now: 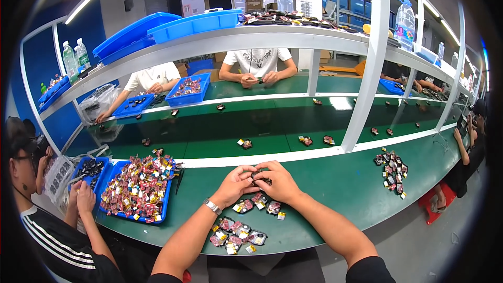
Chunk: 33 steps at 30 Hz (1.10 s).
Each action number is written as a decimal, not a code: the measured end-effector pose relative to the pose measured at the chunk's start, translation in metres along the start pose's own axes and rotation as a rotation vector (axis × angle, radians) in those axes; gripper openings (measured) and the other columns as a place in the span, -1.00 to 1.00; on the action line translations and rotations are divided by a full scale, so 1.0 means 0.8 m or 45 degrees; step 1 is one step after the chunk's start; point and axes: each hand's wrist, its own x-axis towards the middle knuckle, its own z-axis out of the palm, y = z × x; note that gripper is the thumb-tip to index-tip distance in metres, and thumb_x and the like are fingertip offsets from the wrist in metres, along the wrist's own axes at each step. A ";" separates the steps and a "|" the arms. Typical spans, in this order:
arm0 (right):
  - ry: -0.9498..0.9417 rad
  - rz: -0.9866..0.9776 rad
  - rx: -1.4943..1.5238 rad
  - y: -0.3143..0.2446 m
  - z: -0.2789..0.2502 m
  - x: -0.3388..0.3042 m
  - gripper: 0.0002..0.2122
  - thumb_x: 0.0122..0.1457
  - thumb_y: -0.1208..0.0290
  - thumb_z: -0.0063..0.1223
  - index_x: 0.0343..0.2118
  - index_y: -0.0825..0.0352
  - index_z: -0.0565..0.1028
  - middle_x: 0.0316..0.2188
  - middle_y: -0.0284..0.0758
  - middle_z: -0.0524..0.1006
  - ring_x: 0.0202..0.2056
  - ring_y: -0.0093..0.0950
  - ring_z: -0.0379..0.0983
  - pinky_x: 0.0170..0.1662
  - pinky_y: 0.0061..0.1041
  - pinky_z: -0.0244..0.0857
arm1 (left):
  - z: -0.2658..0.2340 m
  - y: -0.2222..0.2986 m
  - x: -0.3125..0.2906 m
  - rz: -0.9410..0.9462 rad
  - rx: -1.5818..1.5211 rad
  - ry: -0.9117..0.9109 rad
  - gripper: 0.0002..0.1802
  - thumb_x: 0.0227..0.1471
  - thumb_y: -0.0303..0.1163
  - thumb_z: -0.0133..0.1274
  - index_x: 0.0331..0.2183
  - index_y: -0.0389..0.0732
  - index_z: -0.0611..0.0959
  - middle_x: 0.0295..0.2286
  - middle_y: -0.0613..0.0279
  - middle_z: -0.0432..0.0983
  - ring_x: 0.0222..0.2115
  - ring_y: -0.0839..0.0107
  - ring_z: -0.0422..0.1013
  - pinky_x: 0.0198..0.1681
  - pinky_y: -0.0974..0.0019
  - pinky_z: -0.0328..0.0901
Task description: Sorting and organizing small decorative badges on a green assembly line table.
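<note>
My left hand point(234, 185), with a metal-banded watch at its wrist, and my right hand point(282, 182) meet over the green table. Fingers of both are closed round a small black part point(260, 177), mostly hidden by them. Just below my hands lie a few small black-cased pieces point(243, 206) with red, white and yellow bits. Nearer the table's front edge, between my forearms, is a loose group of similar pieces point(239, 229). Another pile of such pieces point(392, 172) is spread to the right.
A blue tray point(168, 199) heaped with small red, white and yellow parts stands left, beside a smaller tray of black parts point(90, 169). Beyond the white rail point(220, 161), scattered pieces lie on a green belt point(199, 141). A white post point(367, 81) rises at right. Several co-workers sit around.
</note>
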 end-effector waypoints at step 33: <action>0.126 0.067 0.151 -0.002 0.011 0.000 -0.85 -0.06 0.53 0.17 -0.38 0.24 0.62 -0.08 -0.35 0.49 0.02 -0.26 0.33 0.07 -0.33 0.26 | 0.002 -0.004 0.000 0.119 -0.024 0.048 -0.69 0.12 -0.53 0.04 -0.09 -0.24 0.39 -0.13 0.08 0.47 -0.08 0.31 0.44 0.01 0.19 0.41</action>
